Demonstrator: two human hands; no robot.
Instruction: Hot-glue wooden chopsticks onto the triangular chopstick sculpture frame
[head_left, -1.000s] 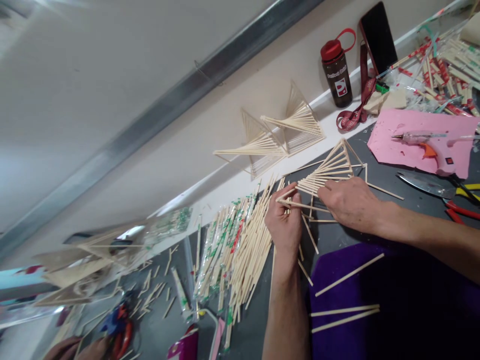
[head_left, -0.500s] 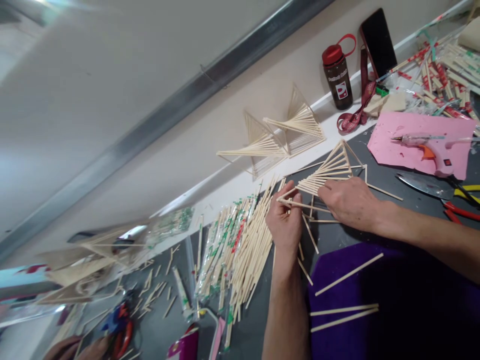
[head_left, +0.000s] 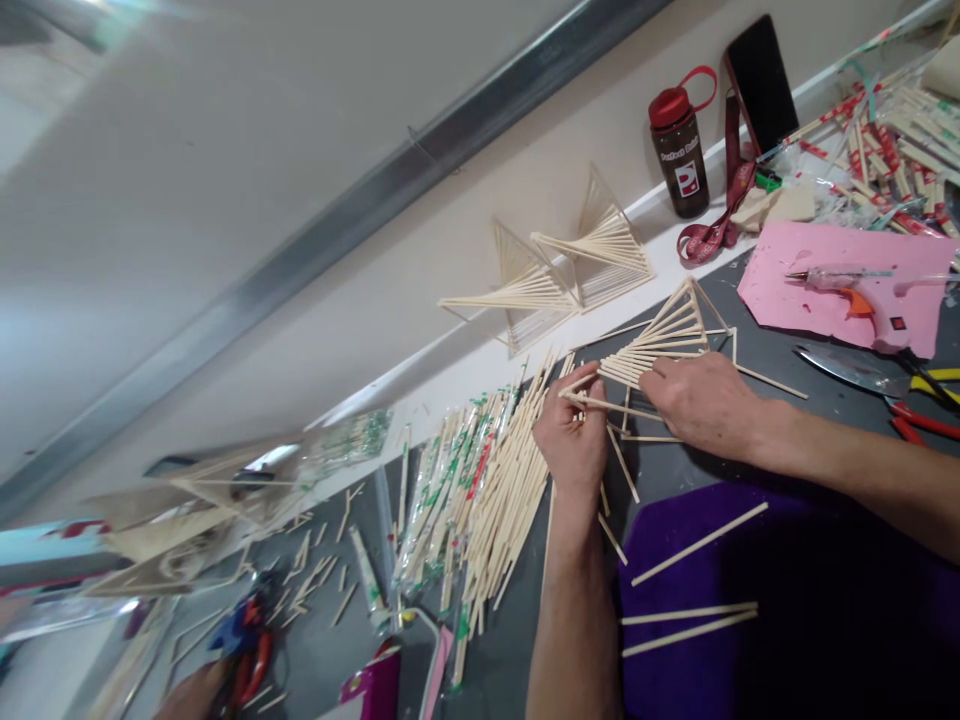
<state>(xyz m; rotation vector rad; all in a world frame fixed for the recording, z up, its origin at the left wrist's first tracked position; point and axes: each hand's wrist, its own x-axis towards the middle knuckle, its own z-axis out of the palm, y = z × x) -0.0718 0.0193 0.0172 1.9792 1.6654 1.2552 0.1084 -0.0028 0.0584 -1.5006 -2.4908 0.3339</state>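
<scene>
A twisted, fan-like frame of wooden sticks (head_left: 660, 337) stands on the grey table in front of me. My left hand (head_left: 574, 425) is closed around its left corner, thumb and fingers pinching the stick ends. From the right, my right hand (head_left: 701, 400) is closed on the frame's middle, its fingertips on the fanned sticks; which stick they grip is hidden. Close to my left forearm lies a pile of bare wooden sticks (head_left: 510, 500). Several loose sticks (head_left: 701, 543) rest on a purple sheet (head_left: 660, 680) below my hands.
Two finished-looking stick frames (head_left: 607, 250) stand along the wall. A glue gun (head_left: 862, 300) lies on pink foam (head_left: 780, 265), with pliers (head_left: 922, 420) nearby. A bottle (head_left: 680, 160) and phone (head_left: 761, 85) stand behind. Wrapped chopsticks (head_left: 442, 490) lie left; another person's hand (head_left: 191, 690) is near red-handled cutters (head_left: 251, 660).
My hands keep nearly the same hold on the stick frame. The view has shifted slightly. At the lower left, the other person's hand has moved, and less of it shows.
</scene>
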